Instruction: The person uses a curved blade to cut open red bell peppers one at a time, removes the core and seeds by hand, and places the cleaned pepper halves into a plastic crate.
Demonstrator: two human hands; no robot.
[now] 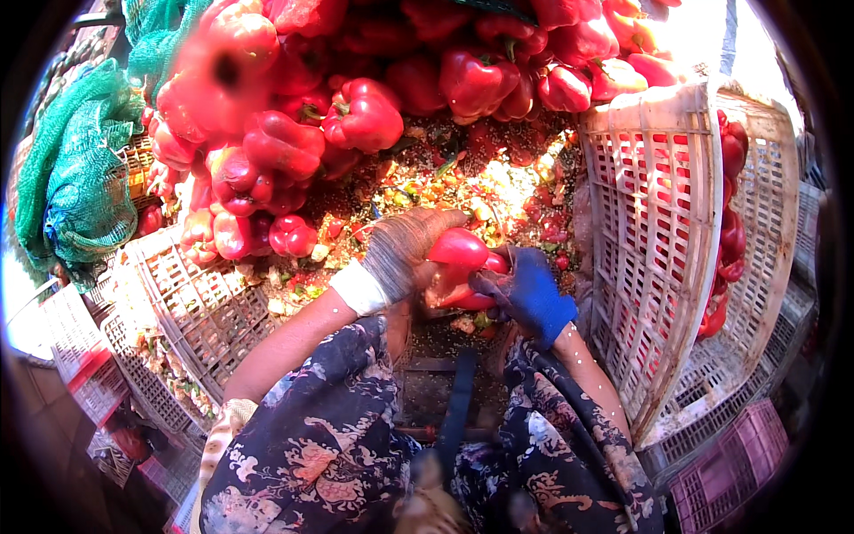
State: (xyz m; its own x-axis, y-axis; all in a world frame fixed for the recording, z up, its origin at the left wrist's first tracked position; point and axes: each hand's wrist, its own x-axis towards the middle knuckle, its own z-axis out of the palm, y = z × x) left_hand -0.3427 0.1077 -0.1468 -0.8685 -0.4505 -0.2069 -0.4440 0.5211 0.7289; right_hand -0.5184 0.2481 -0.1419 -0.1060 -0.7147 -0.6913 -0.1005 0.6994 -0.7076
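Note:
Just above my lap, a red bell pepper point(459, 248) sits between my two hands, with more red flesh showing below it; whether this is one pepper or pieces I cannot tell. My left hand point(405, 249), in a worn grey-brown glove with a white cuff, closes on its left side. On the right, my right hand point(531, 292) in a blue glove grips it with bent fingers. Some of the fingertips are hidden behind the pepper, and no tool can be made out. Beyond my hands lies a bed of seeds and pepper scraps point(480, 191).
A large heap of red peppers point(365, 116) rises at the far side and left. To the right, a tall white plastic crate point(654, 240) stands beside more peppers. A slatted crate point(200, 311) leans at the left, below green mesh sacks point(84, 178). A pink crate point(729, 472) is at lower right.

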